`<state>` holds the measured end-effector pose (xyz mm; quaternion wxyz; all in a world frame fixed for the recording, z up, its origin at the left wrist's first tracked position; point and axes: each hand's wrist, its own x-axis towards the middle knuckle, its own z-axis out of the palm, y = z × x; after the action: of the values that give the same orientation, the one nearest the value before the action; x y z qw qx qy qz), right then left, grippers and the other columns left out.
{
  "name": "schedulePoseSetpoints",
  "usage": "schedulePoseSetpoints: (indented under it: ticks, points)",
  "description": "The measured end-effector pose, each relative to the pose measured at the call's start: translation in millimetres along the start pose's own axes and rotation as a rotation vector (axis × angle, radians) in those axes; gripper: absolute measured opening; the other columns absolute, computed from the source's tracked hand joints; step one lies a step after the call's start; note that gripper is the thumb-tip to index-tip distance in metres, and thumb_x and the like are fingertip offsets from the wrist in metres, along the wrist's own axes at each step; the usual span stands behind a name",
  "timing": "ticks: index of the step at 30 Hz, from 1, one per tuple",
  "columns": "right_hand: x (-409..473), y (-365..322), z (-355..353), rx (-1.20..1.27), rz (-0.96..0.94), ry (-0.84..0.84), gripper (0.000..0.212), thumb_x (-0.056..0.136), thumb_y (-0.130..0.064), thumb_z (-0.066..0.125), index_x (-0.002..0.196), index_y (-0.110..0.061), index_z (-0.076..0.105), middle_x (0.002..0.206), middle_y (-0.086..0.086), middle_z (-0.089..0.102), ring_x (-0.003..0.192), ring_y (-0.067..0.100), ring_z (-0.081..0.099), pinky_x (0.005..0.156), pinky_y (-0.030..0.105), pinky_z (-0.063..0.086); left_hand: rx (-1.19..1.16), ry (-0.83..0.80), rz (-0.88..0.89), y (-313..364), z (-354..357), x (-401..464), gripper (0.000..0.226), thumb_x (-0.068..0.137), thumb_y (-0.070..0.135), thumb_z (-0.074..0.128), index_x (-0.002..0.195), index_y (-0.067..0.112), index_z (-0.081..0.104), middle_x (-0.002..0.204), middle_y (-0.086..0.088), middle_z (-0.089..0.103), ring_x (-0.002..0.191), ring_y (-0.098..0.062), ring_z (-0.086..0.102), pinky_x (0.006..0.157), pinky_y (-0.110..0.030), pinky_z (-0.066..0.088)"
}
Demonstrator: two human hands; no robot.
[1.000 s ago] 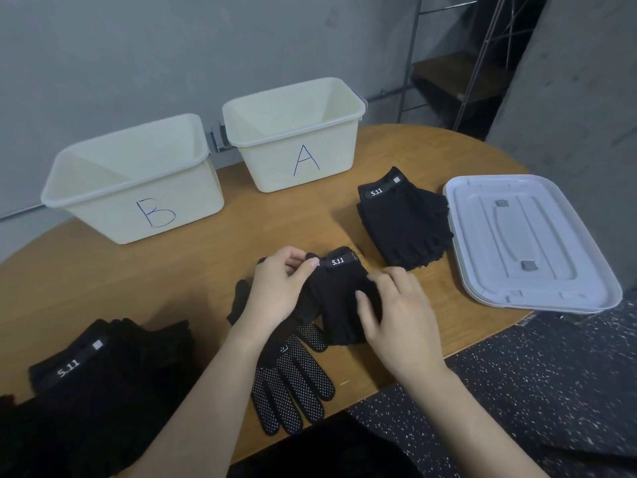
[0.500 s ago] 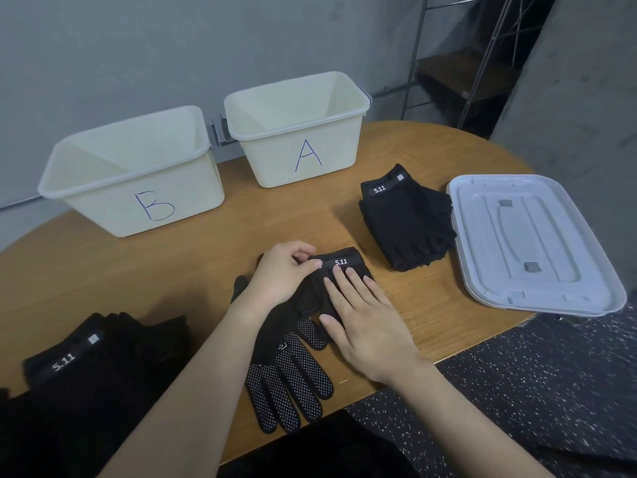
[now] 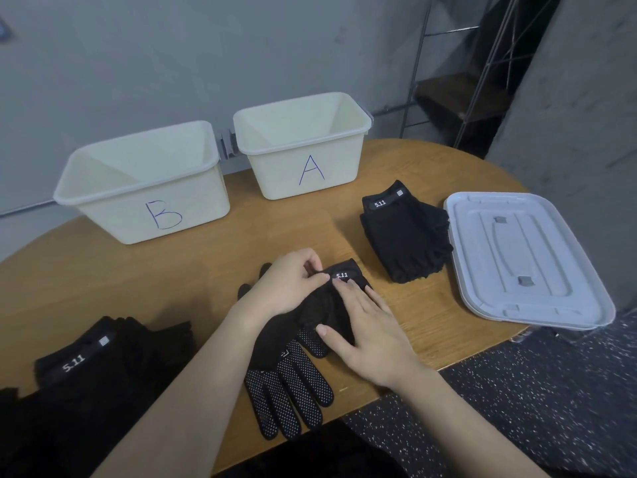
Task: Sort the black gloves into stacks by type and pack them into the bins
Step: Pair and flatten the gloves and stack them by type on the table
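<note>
Grey concrete walls back a rounded wooden surface point(image 3: 144, 281), with a dark metal shelf frame point(image 3: 458, 81) in the far right corner. Two cream bins stand at the far side: bin B point(image 3: 144, 188) on the left and bin A point(image 3: 303, 146) to its right, close together but apart, both showing bare insides. Right of centre lies a neat stack of fingerless gloves point(image 3: 405, 232) with a "5.11" cuff label on top, just beside a grey plastic lid point(image 3: 524, 260) that overhangs the surface's right edge.

Near the front edge, the left hand point(image 3: 286, 288) pinches the cuff of a fingerless glove point(image 3: 344, 281) at its "5.11" label, fingers curled. The right hand point(image 3: 368, 326) lies flat on that same glove, fingers straight and spread, pressing it down. This glove rests on top of full-finger dotted gloves point(image 3: 289, 384), whose white-dotted fingers point toward the front edge. At the lower left sits a loose heap of black gloves point(image 3: 79, 377), one "5.11" label showing on top.
</note>
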<state>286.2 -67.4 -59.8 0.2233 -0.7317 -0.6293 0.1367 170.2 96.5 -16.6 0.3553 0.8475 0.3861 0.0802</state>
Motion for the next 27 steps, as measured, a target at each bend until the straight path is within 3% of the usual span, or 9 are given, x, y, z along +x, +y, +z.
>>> schedulePoseSetpoints:
  ticks: [2,4,9,13,16,19,21,25,27]
  points:
    - [-0.6,-3.6,-8.0,0.19,0.062,0.041,0.08,0.101,-0.065,0.04,0.163,-0.022,0.014,0.164,-0.008,0.029,0.15,0.005,0.025,0.124,0.026,0.017,-0.054,0.002,0.007,7.2,-2.9,-5.7,0.016,0.095,0.036,0.071,0.087,0.027,0.06,0.078,0.002,0.067,0.067,-0.015,0.06,0.064,-0.033,0.051]
    - [-2.5,-8.1,-15.4,0.299,0.105,0.149,0.076,0.099,-0.061,0.045,0.16,-0.02,0.025,0.154,-0.009,0.04,0.141,0.002,0.037,0.118,0.027,0.034,-0.182,0.001,-0.003,15.4,-6.8,-11.0,0.021,0.093,0.039,0.074,0.086,0.023,0.061,0.08,0.001,0.07,0.067,-0.012,0.062,0.07,-0.039,0.056]
    - [-6.8,-33.5,-34.6,0.495,0.098,0.298,0.061,0.096,-0.052,0.057,0.148,-0.021,0.048,0.143,-0.015,0.051,0.134,-0.005,0.045,0.11,0.013,0.036,-0.558,0.074,-0.017,40.9,-17.1,-31.6,0.026,0.088,0.032,0.081,0.084,0.015,0.061,0.089,-0.007,0.075,0.08,-0.029,0.074,0.089,-0.055,0.059]
    - [-7.2,-48.3,-52.7,0.603,0.134,0.326,0.055,0.089,-0.039,0.074,0.139,-0.025,0.056,0.13,-0.02,0.062,0.122,-0.008,0.055,0.099,0.008,0.042,-0.692,0.143,0.002,65.8,-24.7,-47.5,0.021,0.094,0.028,0.074,0.096,0.01,0.063,0.095,-0.007,0.075,0.087,-0.023,0.076,0.089,-0.048,0.062]
    - [-5.2,-51.1,-66.5,0.629,0.182,0.33,0.038,0.088,-0.02,0.078,0.116,-0.038,0.06,0.101,-0.019,0.071,0.096,-0.006,0.067,0.08,0.011,0.051,-0.709,0.161,0.044,82.3,-31.0,-59.3,0.016,0.103,0.027,0.06,0.113,0.014,0.059,0.105,-0.012,0.072,0.088,-0.02,0.076,0.087,-0.037,0.063]
    - [-0.7,-50.7,-75.9,0.639,0.23,0.334,0.021,0.089,-0.019,0.077,0.104,-0.028,0.066,0.088,-0.009,0.073,0.084,0.007,0.07,0.07,0.032,0.061,-0.68,0.116,0.1,86.5,-33.6,-67.8,0.013,0.109,0.022,0.048,0.121,0.019,0.052,0.108,-0.01,0.069,0.092,-0.019,0.076,0.088,-0.031,0.061]
    - [0.9,-50.8,-79.1,0.626,0.255,0.313,0.013,0.092,-0.018,0.074,0.102,-0.024,0.068,0.088,-0.007,0.072,0.085,0.009,0.069,0.071,0.037,0.061,-0.636,0.095,0.148,83.9,-34.6,-72.5,0.015,0.11,0.019,0.044,0.121,0.027,0.05,0.11,-0.005,0.07,0.095,-0.016,0.076,0.093,-0.036,0.06]
    - [-0.5,-53.4,-86.6,0.819,0.284,0.244,0.015,0.099,-0.012,0.062,0.103,-0.02,0.074,0.093,-0.002,0.077,0.09,0.01,0.072,0.077,0.031,0.062,-0.501,0.232,0.22,73.6,-37.1,-80.0,0.023,0.104,0.015,0.056,0.12,0.033,0.055,0.112,0.008,0.07,0.1,-0.008,0.07,0.095,-0.039,0.057]
    - [-3.0,-57.5,-92.6,1.011,0.309,0.192,0.02,0.103,-0.011,0.057,0.107,-0.018,0.075,0.1,-0.002,0.078,0.095,0.01,0.073,0.076,0.025,0.059,-0.395,0.388,0.154,65.1,-32.9,-81.2,0.043,0.096,0.026,0.071,0.133,0.036,0.051,0.125,0.019,0.061,0.11,-0.001,0.059,0.098,-0.032,0.051]
